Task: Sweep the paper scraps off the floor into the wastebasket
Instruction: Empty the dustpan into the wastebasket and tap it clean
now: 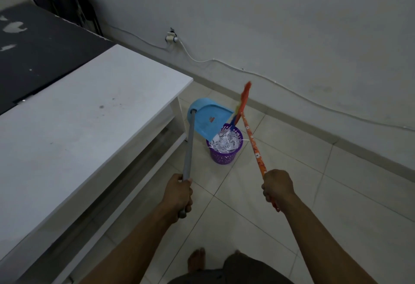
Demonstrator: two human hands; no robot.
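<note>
Purple wastebasket [224,156] at centre frame, heaped with white paper scraps [224,143]. Blue dustpan [207,122] tilted over its rim (orange broom [253,142] just right).

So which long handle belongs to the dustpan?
The plain grey handle in the left hand, joined to the blue dustpan; the orange patterned handle carries the broom head.

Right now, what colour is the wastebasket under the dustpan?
Purple, with a perforated wall: the wastebasket shows best in the head view, below the blue dustpan.
</note>
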